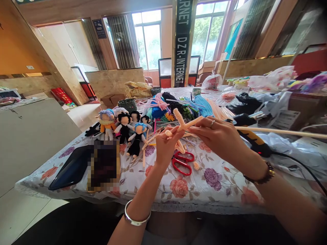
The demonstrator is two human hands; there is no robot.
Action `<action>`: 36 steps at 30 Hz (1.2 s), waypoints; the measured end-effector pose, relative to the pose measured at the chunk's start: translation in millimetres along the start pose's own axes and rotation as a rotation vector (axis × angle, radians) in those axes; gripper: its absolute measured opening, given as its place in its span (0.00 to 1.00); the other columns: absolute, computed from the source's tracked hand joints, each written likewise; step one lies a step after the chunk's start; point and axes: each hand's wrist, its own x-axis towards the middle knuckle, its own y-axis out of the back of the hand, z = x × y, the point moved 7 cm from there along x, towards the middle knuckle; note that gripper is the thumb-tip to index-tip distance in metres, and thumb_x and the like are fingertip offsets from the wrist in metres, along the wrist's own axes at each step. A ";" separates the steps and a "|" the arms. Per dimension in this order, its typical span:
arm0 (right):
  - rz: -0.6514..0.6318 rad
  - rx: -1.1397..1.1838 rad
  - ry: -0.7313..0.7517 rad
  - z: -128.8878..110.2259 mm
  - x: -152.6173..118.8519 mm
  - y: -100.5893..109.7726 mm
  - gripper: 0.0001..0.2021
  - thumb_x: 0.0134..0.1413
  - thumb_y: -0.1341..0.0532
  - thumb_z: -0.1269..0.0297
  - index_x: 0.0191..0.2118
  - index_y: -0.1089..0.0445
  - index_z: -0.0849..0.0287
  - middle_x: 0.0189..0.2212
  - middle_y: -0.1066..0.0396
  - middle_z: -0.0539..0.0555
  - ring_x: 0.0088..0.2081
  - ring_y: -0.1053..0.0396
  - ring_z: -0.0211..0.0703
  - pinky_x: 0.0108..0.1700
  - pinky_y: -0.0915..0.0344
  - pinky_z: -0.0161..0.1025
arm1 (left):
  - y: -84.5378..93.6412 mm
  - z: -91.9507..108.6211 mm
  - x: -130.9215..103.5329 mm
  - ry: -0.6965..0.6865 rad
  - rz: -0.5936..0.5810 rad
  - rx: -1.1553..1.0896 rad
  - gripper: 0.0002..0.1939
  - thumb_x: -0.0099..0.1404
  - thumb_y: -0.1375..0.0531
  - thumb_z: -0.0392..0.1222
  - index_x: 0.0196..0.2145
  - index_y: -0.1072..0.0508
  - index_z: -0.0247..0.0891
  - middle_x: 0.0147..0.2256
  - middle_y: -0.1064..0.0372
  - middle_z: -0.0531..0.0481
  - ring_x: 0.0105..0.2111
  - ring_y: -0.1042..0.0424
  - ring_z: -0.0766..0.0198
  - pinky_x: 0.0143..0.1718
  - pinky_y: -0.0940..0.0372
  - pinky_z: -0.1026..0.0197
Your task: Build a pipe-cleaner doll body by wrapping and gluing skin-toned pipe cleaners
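Observation:
Above the table, my left hand (pixel 165 146) pinches a peach fuzzy pipe cleaner piece (pixel 179 117), whose thick, twisted end sticks up past the fingers. My right hand (pixel 217 137) grips a peach pipe cleaner strand (pixel 194 123) that meets this piece. A long pale stem (pixel 281 130) runs out to the right from behind the right hand. Below the hands lie red-handled scissors (pixel 182 163), their blades hidden, and a small peach coil (pixel 196 165). Several pipe cleaner dolls (pixel 124 127) sit left of my left hand.
Bundles of coloured pipe cleaners (pixel 163 105) lie behind the hands. On the right is a black-and-yellow corded tool (pixel 255 143) with a red light. A dark glossy tray-like object (pixel 68 166) and a blurred-out phone-like object (pixel 104 166) rest at the front left of the flowered tablecloth (pixel 158 189).

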 end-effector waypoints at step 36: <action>0.257 0.123 0.034 8.6 -1.3 23.4 0.05 0.54 0.40 0.68 0.30 0.29 0.52 0.34 0.25 0.49 0.38 0.28 0.39 0.41 0.31 0.38 | -10.5 -5.6 -1.3 0.222 -0.188 -0.135 0.06 0.47 0.32 0.40 0.24 0.23 0.35 0.24 0.31 0.50 0.24 0.38 0.72 0.26 0.43 0.66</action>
